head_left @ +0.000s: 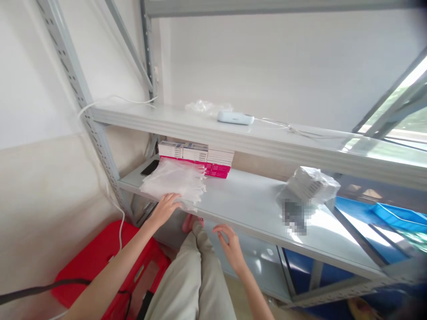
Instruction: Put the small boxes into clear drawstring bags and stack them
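Observation:
My left hand [166, 208] rests at the near edge of a stack of clear plastic bags [176, 178], fingers stretched out over it. The bags lie flat on the middle shelf [247, 191], a few edges poking over its front. Nothing is held in my right hand [231, 246], which hovers in front of the shelf edge with its fingers bent and thumb apart. Behind the bags stands a row of white and magenta boxes [219, 170]. A black phone [150, 167] lies left of the bags, partly covered by them.
A plastic-wrapped bundle [310, 184] sits farther right on the shelf, beside a blurred-out patch. The upper shelf [187, 122] carries a pale blue device [235, 118] with a cable and crumpled plastic [203, 106]. A red stool [100, 262] is at lower left; a blue tray [400, 217] at right.

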### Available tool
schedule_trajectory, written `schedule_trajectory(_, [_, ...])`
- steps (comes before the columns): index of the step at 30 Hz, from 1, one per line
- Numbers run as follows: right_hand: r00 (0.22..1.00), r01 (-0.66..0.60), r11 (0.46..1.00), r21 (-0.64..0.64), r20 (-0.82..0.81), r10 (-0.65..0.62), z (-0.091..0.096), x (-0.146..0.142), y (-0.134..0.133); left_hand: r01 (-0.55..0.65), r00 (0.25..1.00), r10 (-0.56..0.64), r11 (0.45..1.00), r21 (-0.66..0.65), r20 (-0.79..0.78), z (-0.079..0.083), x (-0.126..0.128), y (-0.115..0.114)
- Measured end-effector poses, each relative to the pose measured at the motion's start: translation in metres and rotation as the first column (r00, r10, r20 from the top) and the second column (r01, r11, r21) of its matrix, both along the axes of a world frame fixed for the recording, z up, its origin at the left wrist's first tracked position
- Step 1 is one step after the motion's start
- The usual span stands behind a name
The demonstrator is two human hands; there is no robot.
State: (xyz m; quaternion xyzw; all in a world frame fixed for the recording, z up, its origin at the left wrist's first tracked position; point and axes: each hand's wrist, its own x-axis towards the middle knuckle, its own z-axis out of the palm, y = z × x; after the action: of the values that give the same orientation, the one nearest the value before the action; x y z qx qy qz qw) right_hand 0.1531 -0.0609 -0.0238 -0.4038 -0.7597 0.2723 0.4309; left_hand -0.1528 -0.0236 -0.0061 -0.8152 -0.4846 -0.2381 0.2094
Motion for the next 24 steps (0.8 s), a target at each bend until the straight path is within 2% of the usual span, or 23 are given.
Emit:
schedule_trajectory(2, [1.0, 0.007, 1.0, 0.008, 0.019, -0.007, -0.002, 0.006, -0.002, -0.008, 0.982, 0.001, 0.999, 0.038, 0.187, 0.014, 0.004, 0.002])
schedule_trajectory(4, [0.999, 0.036, 0.999, 0.028, 0.033, -0.037, 0.001, 0.013, -0.005, -0.02, 0.92, -0.023, 0.994, 0.104, 0.391, 0.032, 0.011, 0.003])
schedule_trajectory(7, [0.988, 0.143, 0.979, 0.144, 0.035, -0.15, 0.025, 0.021, -0.012, -0.012, 0.793, -0.171, 0.955, 0.296, 0.584, 0.058, 0.029, -0.002])
schedule_trajectory(10, [0.962, 0.246, 0.912, 0.329, 0.036, -0.272, 0.067, 0.018, -0.023, 0.104, 0.739, -0.413, 0.851, 0.515, 0.532, 0.076, 0.062, -0.014])
schedule_trajectory(13, [0.927, 0.242, 0.814, 0.529, 0.122, -0.355, 0.102, 0.01, -0.027, 0.349, 0.708, -0.612, 0.738, 0.577, 0.354, 0.085, 0.1, -0.027])
schedule_trajectory(15, [0.894, 0.192, 0.772, 0.605, 0.217, -0.392, 0.111, 0.006, -0.023, 0.467, 0.676, -0.671, 0.711, 0.527, 0.306, 0.086, 0.123, -0.033])
schedule_trajectory(17, [0.864, 0.15, 0.767, 0.624, 0.294, -0.408, 0.11, 0.007, -0.016, 0.536, 0.644, -0.698, 0.704, 0.466, 0.314, 0.083, 0.142, -0.037])
schedule_trajectory(22, [0.838, 0.179, 0.782, 0.598, 0.323, -0.439, 0.082, 0.031, -0.006, 0.67, 0.576, -0.765, 0.644, 0.369, 0.289, 0.058, 0.17, -0.041])
schedule_trajectory(24, [0.812, 0.205, 0.768, 0.607, 0.333, -0.48, 0.068, 0.046, -0.007, 0.648, 0.586, -0.748, 0.663, 0.375, 0.311, 0.043, 0.172, -0.041])
